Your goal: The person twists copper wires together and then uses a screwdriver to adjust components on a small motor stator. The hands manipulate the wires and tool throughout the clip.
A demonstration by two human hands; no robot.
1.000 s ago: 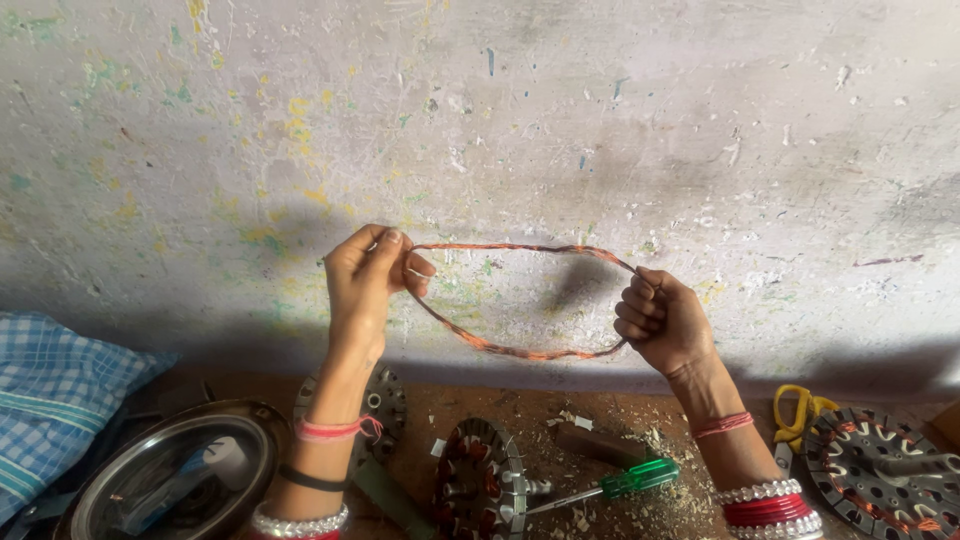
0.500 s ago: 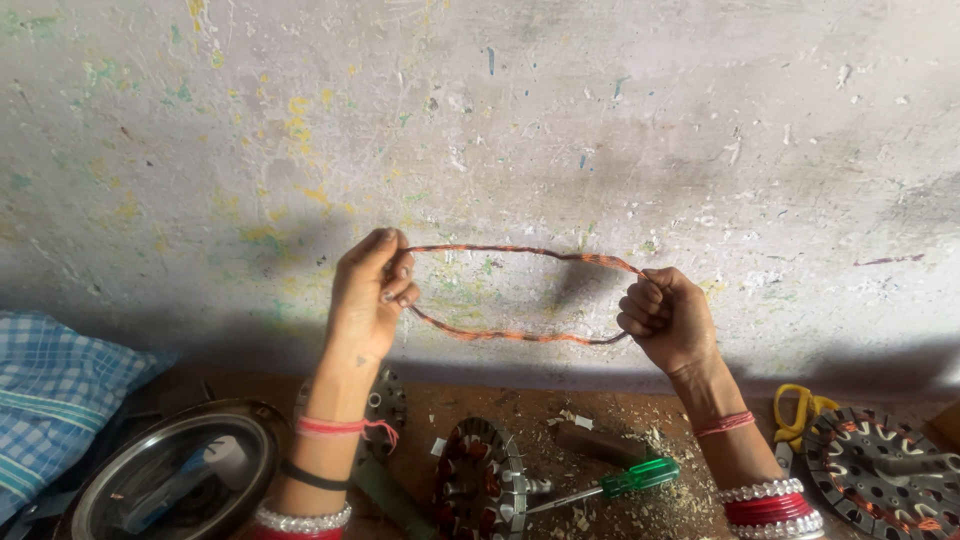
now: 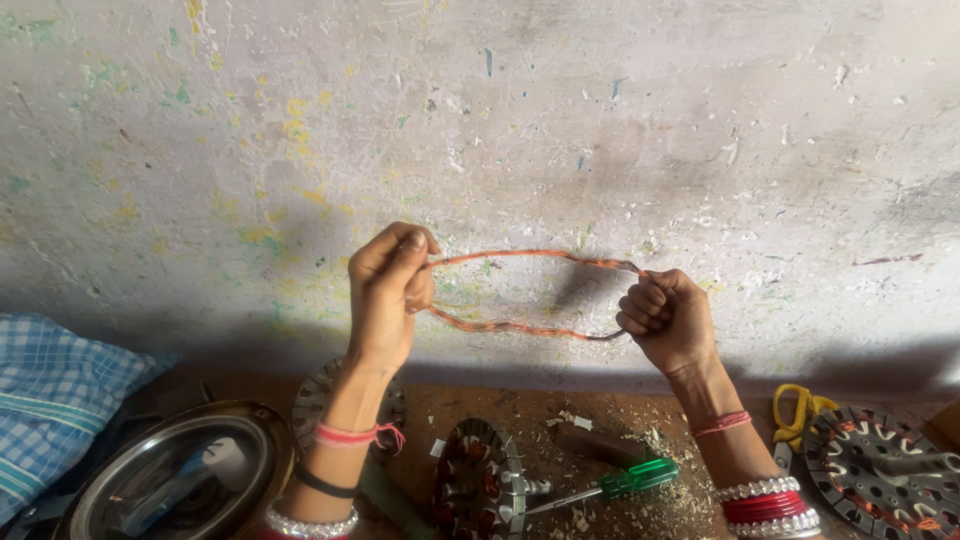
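From the head cam, both hands are up by the wall stretching a loop of copper wire [image 3: 525, 295], left hand [image 3: 388, 295] fingers pinched on one end, right hand [image 3: 668, 320] fisted around the other, above the bench [image 3: 610, 420] with that green-handled screwdriver [image 3: 608, 486].

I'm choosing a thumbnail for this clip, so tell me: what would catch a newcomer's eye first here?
First, the loop of copper-coloured wire stretched between the left hand and the right hand, raised at the centre against the paint-flecked wall. Below, on the wooden surface strewn with shavings, lie a green-handled screwdriver and a round wound motor part at the lower right. A shiny steel plate sits at the lower left.
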